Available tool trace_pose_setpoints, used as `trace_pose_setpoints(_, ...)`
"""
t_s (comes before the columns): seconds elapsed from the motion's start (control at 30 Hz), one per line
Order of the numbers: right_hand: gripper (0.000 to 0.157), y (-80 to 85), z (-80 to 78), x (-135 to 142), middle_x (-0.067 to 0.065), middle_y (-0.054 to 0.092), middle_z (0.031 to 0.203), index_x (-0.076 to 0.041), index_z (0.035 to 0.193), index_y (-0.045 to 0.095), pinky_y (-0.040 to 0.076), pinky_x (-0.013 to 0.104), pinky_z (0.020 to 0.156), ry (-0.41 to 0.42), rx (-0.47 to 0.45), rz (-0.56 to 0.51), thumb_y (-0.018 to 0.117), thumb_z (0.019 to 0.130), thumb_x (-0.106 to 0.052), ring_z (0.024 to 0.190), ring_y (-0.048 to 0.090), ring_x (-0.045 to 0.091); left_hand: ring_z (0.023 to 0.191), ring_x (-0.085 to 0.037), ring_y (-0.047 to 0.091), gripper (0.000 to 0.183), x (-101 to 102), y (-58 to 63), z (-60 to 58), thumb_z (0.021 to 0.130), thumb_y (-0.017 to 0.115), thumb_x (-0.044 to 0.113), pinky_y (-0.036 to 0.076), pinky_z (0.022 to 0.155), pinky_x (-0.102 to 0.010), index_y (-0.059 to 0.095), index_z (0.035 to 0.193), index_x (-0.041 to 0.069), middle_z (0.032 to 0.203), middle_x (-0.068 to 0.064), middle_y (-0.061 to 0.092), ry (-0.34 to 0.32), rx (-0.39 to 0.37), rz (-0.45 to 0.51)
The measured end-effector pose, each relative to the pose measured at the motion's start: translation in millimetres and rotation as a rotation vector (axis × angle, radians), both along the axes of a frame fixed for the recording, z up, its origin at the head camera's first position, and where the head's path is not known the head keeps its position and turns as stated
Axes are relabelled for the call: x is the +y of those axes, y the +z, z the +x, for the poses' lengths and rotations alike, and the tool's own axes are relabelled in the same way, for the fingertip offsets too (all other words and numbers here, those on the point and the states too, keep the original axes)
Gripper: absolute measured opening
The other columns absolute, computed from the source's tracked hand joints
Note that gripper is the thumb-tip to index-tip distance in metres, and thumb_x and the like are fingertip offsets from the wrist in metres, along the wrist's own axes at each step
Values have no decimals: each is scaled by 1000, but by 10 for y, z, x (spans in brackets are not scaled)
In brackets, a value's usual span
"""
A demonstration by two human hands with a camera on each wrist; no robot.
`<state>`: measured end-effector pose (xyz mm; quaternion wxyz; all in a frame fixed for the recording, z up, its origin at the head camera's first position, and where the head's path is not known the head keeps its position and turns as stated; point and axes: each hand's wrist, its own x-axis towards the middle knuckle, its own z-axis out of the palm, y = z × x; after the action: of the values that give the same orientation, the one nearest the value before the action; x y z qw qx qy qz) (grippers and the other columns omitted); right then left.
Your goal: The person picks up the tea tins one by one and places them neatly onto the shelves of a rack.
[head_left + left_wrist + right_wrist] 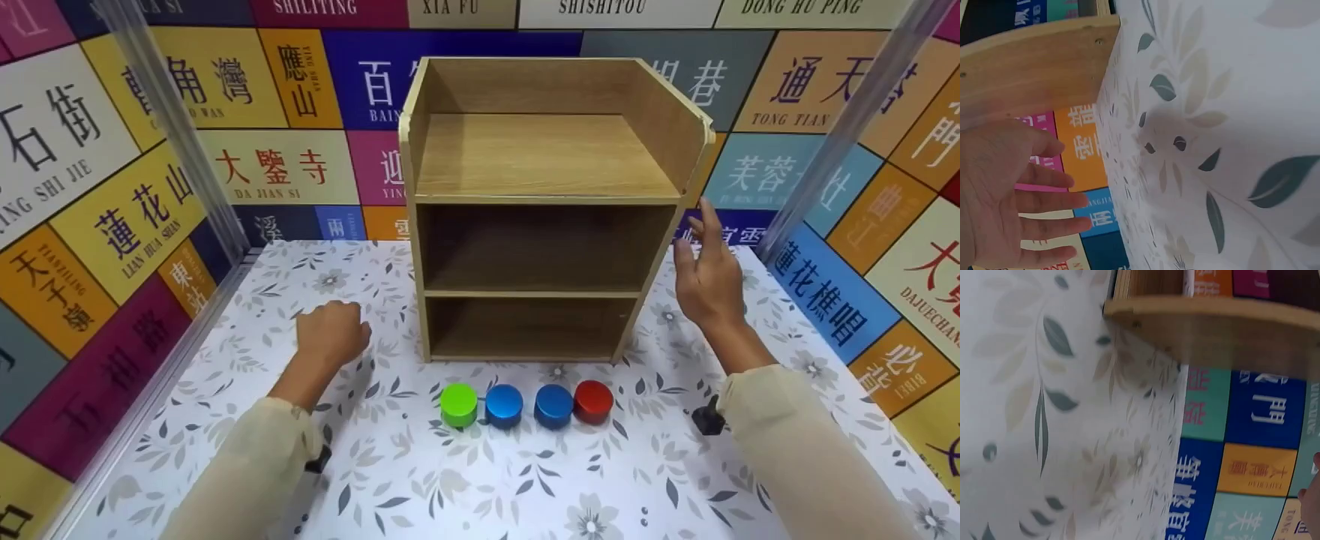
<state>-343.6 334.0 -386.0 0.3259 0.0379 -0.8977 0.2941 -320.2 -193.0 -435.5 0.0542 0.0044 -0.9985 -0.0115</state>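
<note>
A wooden shelf unit (pixel 551 157) with three levels stands upright on the table. To its left my left hand (pixel 330 330) hovers over the cloth; in the left wrist view its fingers (pixel 1053 201) extend loosely and hold nothing. My right hand (pixel 709 277) is raised beside the shelf's right side, fingers spread a little, nothing in it. In the right wrist view only a sliver of the hand (pixel 1311 503) shows. In front of the shelf is a row of short round cylinders: a green one (pixel 458 405), two blue ones, left (pixel 503 406) and right (pixel 553 406), and a red one (pixel 593 401).
A white cloth (pixel 465 480) with grey leaves and flowers covers the table. Colourful panels (pixel 277 165) with large characters line the back and both sides. Clear corner posts (pixel 180 135) rise at the back left and back right (pixel 832 127).
</note>
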Motion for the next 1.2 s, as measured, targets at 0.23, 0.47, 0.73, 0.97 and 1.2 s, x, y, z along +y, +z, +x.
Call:
trace_pose_setpoints(0.23, 66, -63, 56, -227, -6, 44, 142, -37, 148, 15, 37, 54, 101, 132, 186, -104, 48, 90, -40, 126, 48, 24, 88, -33, 63, 40, 86, 40, 396, 89, 53, 43, 49, 70, -53, 62, 115, 14, 106, -12, 65, -151, -123, 129)
trace_pose_setpoints(0.47, 81, -203, 122, -416, -7, 42, 143, -32, 149, 13, 39, 41, 103, 178, 270, -187, 61, 84, -31, 125, 49, 19, 76, -22, 64, 30, 216, -8, 733, 85, 59, 41, 48, 59, -40, 67, 104, 20, 92, -1, 67, -267, -34, 181)
trace_pose_setpoints(0.73, 95, -328, 154, -632, -4, 39, 146, -26, 149, 12, 45, 34, 96, 189, 298, -287, 73, 77, -15, 122, 53, 20, 74, -13, 63, 23, 387, -49, 992, 83, 63, 35, 48, 57, -34, 69, 98, 19, 87, 5, 67, -383, 84, 217)
trace_pose_setpoints(0.97, 94, -383, 135, -694, -2, 38, 146, -25, 149, 17, 47, 45, 92, 154, 313, -297, 73, 74, -9, 122, 53, 24, 76, -13, 63, 27, 573, -45, 1041, 84, 61, 36, 48, 58, -31, 66, 105, 20, 90, 5, 66, -456, 102, 219)
trace_pose_setpoints(1.2, 88, -390, 145, -711, -5, 40, 143, -31, 147, 23, 49, 49, 88, 128, 333, -288, 70, 75, -13, 120, 53, 27, 77, -13, 60, 29, 705, -94, 1016, 84, 62, 33, 49, 61, -32, 64, 109, 19, 97, 4, 60, -480, 110, 229)
